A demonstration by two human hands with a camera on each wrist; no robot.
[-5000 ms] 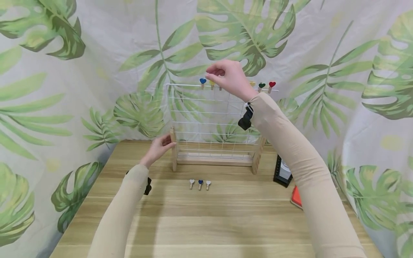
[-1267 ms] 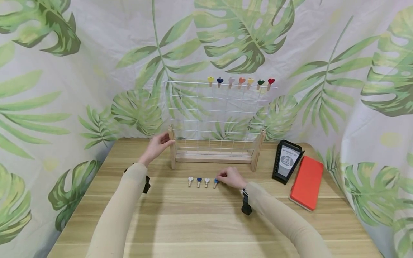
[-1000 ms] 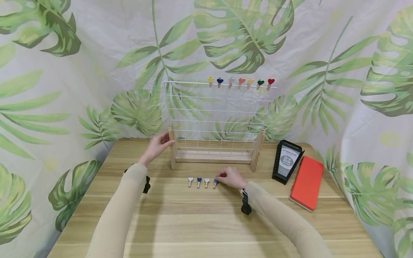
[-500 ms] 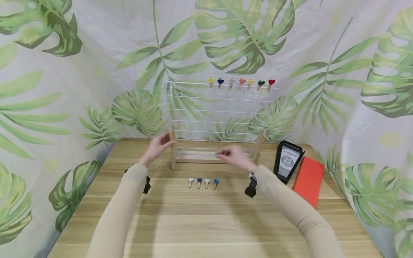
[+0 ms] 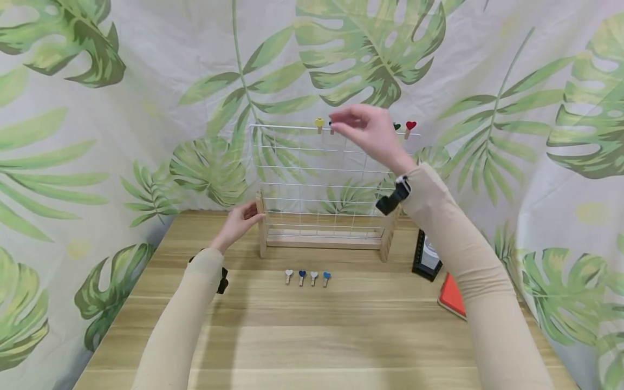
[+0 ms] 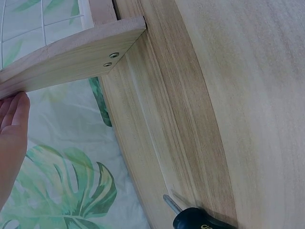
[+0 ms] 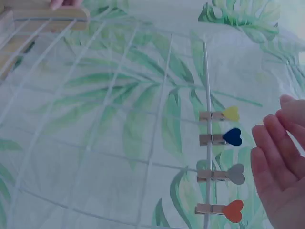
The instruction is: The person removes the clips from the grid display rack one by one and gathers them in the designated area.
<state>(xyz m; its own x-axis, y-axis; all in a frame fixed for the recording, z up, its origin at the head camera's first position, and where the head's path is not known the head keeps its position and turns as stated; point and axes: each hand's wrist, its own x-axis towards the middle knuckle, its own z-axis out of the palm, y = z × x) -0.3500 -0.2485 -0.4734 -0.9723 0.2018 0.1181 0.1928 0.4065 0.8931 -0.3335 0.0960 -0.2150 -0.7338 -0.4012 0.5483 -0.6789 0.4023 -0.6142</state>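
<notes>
A white wire grid rack (image 5: 317, 186) on a wooden stand stands at the back of the table. My left hand (image 5: 240, 222) holds its left wooden post (image 5: 262, 225), thumb in front. My right hand (image 5: 372, 132) is raised at the top wire, fingers relaxed and holding nothing. In the right wrist view its fingertips (image 7: 259, 133) are beside a dark blue heart clothespin (image 7: 232, 137), apart from it. Yellow (image 7: 230, 114), grey (image 7: 235, 174) and orange (image 7: 233, 211) heart clothespins are clipped on the same wire. In the head view my right hand hides several clothespins; a red one (image 5: 411, 126) shows at the right.
On the table before the rack lie several heart clothespins in a row, among them a light blue one (image 5: 326, 277) at the right end. A black-framed case (image 5: 427, 260) and a red box (image 5: 453, 297) are partly behind my right arm. A screwdriver (image 6: 200, 218) lies at the left.
My right hand took the light blue clothespin off the top wire, laid it at the row's right end, let go, and rose back to the wire. The left hand stayed on the post.
</notes>
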